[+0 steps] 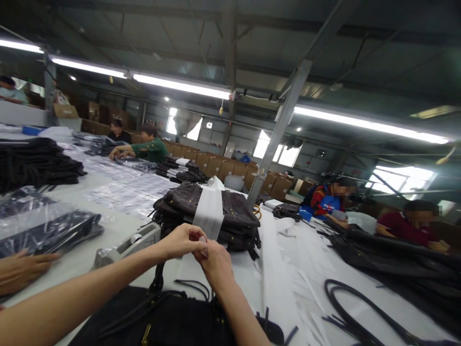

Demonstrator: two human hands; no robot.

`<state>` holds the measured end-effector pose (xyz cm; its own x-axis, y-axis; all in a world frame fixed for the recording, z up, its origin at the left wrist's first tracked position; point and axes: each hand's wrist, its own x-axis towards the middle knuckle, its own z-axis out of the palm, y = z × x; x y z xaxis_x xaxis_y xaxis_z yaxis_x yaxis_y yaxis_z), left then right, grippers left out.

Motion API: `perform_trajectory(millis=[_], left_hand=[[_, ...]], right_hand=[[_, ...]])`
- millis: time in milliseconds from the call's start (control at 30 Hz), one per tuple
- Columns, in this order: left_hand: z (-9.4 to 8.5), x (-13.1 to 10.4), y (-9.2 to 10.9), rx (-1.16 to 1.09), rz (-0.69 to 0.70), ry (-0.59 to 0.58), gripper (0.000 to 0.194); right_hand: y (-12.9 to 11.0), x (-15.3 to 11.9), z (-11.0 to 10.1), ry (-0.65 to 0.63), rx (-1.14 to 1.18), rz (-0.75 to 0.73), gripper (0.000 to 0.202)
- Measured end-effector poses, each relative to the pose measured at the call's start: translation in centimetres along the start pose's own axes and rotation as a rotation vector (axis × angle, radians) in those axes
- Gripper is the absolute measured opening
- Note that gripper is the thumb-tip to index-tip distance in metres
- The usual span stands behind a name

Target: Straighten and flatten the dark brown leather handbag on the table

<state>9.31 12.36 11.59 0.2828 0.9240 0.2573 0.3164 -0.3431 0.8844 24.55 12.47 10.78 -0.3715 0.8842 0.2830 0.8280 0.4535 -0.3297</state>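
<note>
My left hand [179, 243] and my right hand [216, 263] meet fingertip to fingertip above the table's near edge. Their fingers are pinched together; whatever is between them is too small to make out. Just behind them lies a stack of dark brown bags [236, 214] with a white paper strip [209, 211] draped over it, running down behind my hands. A black bag with straps and gold fittings [173, 319] lies under my forearms. A grey tape dispenser [126, 245] sits left of my left hand.
Another person's hand [21, 273] rests at the left by plastic-wrapped bags [46, 230]. Piles of black bags [36, 163] and loose straps [353, 307] cover the long white table [288, 269]. Several seated people work along both sides. Cardboard boxes [223, 168] line the back.
</note>
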Motion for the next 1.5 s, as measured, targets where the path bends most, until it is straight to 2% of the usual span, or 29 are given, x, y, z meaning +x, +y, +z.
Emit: perform_trajectory(millis=[67,167,233,333,400,500,600,767,900,967,1067,1200,1267,1367,1500], left_hand=[[0.2,0.3,0.1,-0.019,0.006,0.011,0.026],[-0.1,0.9,1.0,0.004,0.060,0.092,0.019],[-0.3,1.4,2.0,0.019,0.109,0.128,0.018],[-0.3,2.4,3.4,0.027,0.167,0.123,0.018],[-0.2,3.0,4.1,0.044,0.192,0.134,0.018],[-0.2,3.9,4.5,0.093,0.205,0.242,0.017],[-0.3,4.6,4.5,0.130,0.206,0.356,0.017],[-0.2,5.3,4.2,0.159,0.207,0.442,0.018],[-0.9,6.3,3.4,0.180,0.184,0.539,0.019],[-1.6,6.8,2.7,0.203,0.165,0.538,0.020],[-2.5,7.0,1.2,0.231,0.131,0.462,0.020],[-2.4,4.6,-1.1,0.248,0.085,0.400,0.043],[-1.8,2.2,-2.5,0.271,0.059,0.293,0.036],[-0.2,-2.3,-4.9,0.318,0.001,0.101,0.031],[2.5,-7.4,-8.5,0.375,-0.091,0.020,0.048]], right_hand=[[0.2,-0.2,-0.2,0.004,0.057,-0.002,0.021],[0.7,-0.1,-0.7,-0.033,0.364,-0.082,0.035],[1.2,0.3,-1.2,-0.054,0.550,-0.135,0.034],[2.0,1.1,-1.8,-0.048,0.614,-0.133,0.039],[2.3,1.6,-1.9,-0.034,0.582,-0.101,0.043],[2.6,2.0,-1.7,-0.003,0.536,-0.081,0.038],[3.1,2.0,-1.3,0.028,0.503,-0.088,0.032],[4.1,2.0,0.2,0.034,0.430,-0.095,0.031],[5.4,1.7,2.0,0.024,0.175,0.002,0.033],[6.3,1.7,2.4,0.003,0.039,0.057,0.033],[8.0,1.7,1.8,0.017,-0.155,0.154,0.053],[10.0,0.4,-0.4,0.104,-0.363,0.287,0.067],[10.7,-1.3,-1.2,0.130,-0.356,0.276,0.067],[11.7,-5.1,-1.6,0.110,-0.309,0.245,0.057],[13.7,-11.7,-1.5,-0.008,-0.166,0.371,0.054]])
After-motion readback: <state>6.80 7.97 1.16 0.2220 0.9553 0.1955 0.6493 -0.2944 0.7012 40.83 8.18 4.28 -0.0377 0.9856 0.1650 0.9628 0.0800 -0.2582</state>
